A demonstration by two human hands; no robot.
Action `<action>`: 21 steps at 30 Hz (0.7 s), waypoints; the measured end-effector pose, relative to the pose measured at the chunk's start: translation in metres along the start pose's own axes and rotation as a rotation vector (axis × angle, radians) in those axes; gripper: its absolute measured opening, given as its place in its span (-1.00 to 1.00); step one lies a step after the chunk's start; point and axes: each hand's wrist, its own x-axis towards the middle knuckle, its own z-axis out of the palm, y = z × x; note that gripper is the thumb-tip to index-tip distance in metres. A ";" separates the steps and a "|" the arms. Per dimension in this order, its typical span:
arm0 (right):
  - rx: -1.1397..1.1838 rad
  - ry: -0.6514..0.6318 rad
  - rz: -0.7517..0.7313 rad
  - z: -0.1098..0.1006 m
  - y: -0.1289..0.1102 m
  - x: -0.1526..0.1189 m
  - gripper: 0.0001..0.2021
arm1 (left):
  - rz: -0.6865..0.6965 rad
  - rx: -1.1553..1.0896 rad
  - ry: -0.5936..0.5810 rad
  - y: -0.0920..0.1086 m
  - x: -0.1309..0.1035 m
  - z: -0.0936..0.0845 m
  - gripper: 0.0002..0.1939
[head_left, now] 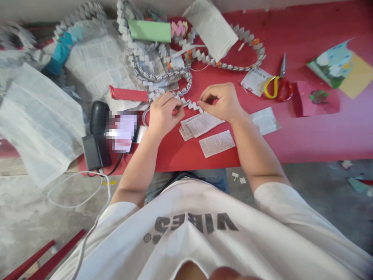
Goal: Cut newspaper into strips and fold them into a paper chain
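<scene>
A folded zigzag paper chain [192, 105] made of printed newspaper runs between my two hands. My left hand [166, 112] pinches it from the left, fingers closed round it. At its right end, the fingertips of my right hand [220, 100] are closed on the last links. More of the chain [186, 82] loops away behind my hands. Cut newspaper strips [204, 123] lie just below the fingers, a few overlapping. A separate newspaper piece [217, 144] rests nearer the table's front edge.
Scissors [279, 82] with yellow and red handles lie at right, near pink paper [301, 103] and a patterned paper [332, 64]. At left sit a phone [124, 133], a black adapter [92, 151] and a newspaper sheet [37, 120]. A green paper [150, 31] lies on coiled chains behind.
</scene>
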 end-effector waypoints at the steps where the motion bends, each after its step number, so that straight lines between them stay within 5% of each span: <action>1: 0.029 0.010 0.022 0.000 0.000 0.000 -0.72 | 0.000 0.003 0.004 -0.001 0.000 0.000 -0.93; 10: 0.024 -0.050 -0.042 0.021 -0.003 -0.004 -0.76 | 0.001 -0.006 -0.008 0.008 0.001 0.003 -0.84; 21: 0.055 -0.100 0.021 0.014 -0.009 -0.004 -0.89 | 0.056 -0.025 -0.043 0.010 0.001 0.002 -0.87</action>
